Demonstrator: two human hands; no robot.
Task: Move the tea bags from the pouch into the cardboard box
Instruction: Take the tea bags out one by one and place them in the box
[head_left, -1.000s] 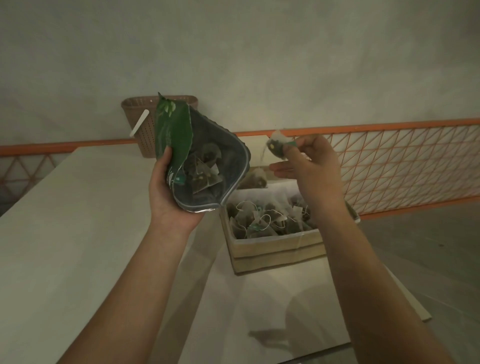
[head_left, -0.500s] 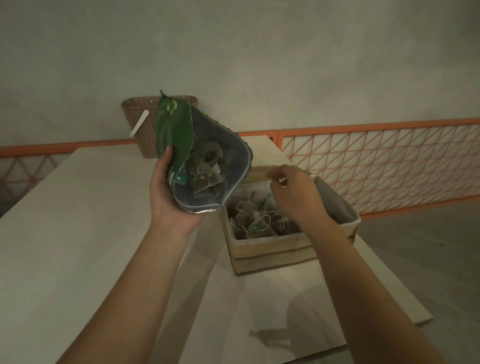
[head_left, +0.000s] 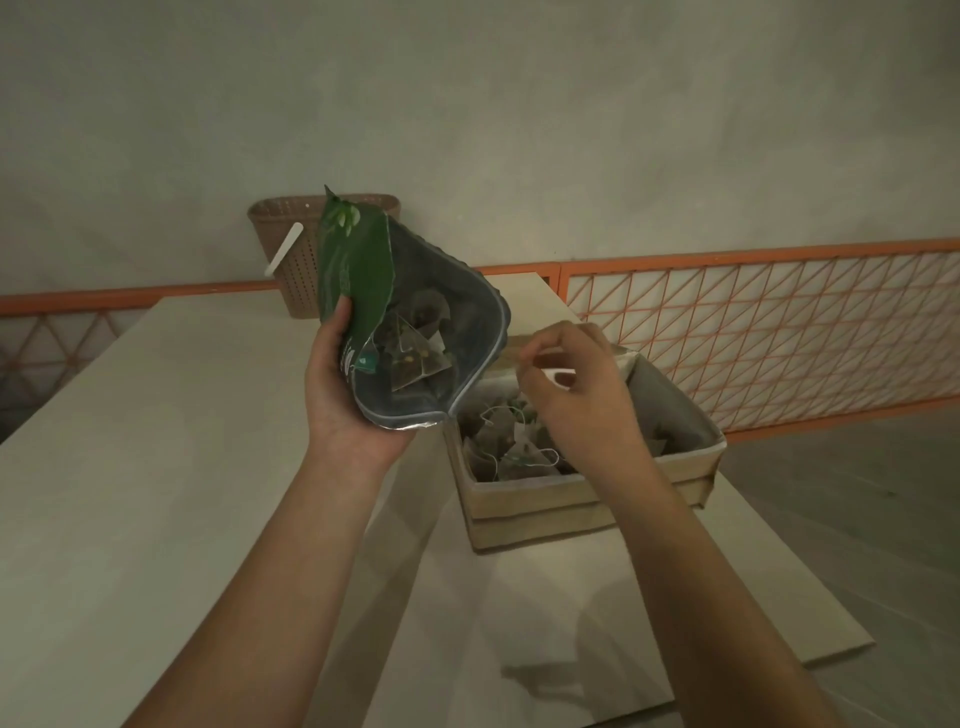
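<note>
tea bags (head_left: 415, 353): pyramid-shaped sachets with strings and small tags. several lie inside the pouch (head_left: 363, 270), seen through its gaping mouth; one green tag shows near the left edge of the opening. a further heap of tea bags lies in the cardboard box (head_left: 524, 499), strings looped over the top of the pile.

pouch: green outside with a leaf print, grey foil-like lining, zip-type rim. held up above the table (head_left: 130, 467), mouth tipped toward the camera and spread wide. its lower rim hangs just above and to the left of the box's near left corner.

cardboard box: open-topped, pale brown, standing on the table at the right side, part-filled. its right wall is bowed outward.

left hand (head_left: 353, 410): grips the pouch from beneath and behind, palm cupping the base, thumb pressed on the green front face.

right hand (head_left: 576, 389): hovers above the box, just right of the pouch mouth, fingers curled with thumb and forefinger drawn close together. whether anything is pinched between them cannot be told.

surroundings: woven basket (head_left: 306, 244) at the far end of the table, behind the pouch, with a white strip hanging on its front. orange lattice railing (head_left: 753, 322) along the back and right. plain wall (head_left: 519, 114) behind.
</note>
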